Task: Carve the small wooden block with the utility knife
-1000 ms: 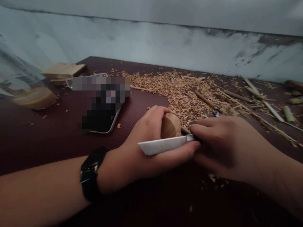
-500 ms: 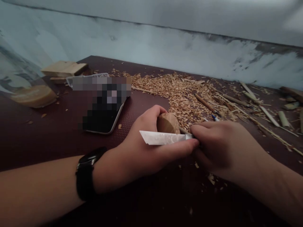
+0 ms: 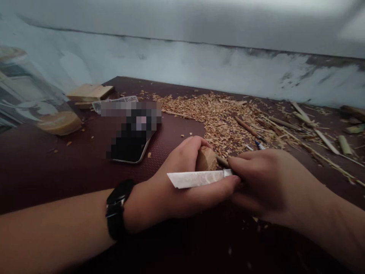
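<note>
My left hand (image 3: pixel 176 186) is closed around a rounded piece of carved wood (image 3: pixel 206 159), with its cut facets showing between thumb and fingers. Its thumb reaches right, to the base of a knife blade (image 3: pixel 196 179). My right hand (image 3: pixel 256 179) is closed on the knife, whose handle is hidden in the fist. The flat, slanted-tip blade points left across my left hand, nearer to me than the wood. A thin dark rod (image 3: pixel 222 161) shows between the wood and my right fingers; what it belongs to I cannot tell.
Wood shavings (image 3: pixel 211 114) lie heaped beyond my hands. A phone (image 3: pixel 128 146), a clear plastic box (image 3: pixel 114 103) and wood blocks (image 3: pixel 89 92) are at the left, near a glass jar (image 3: pixel 59 121) with tan contents. A wooden-handled tool (image 3: pixel 248 127), a pen (image 3: pixel 259 144) and sticks (image 3: pixel 325 139) lie right.
The view has shifted, so the table and its things sit lower and slightly right. Both hands keep their grips; the wood has turned slightly, showing more of its faceted side.
</note>
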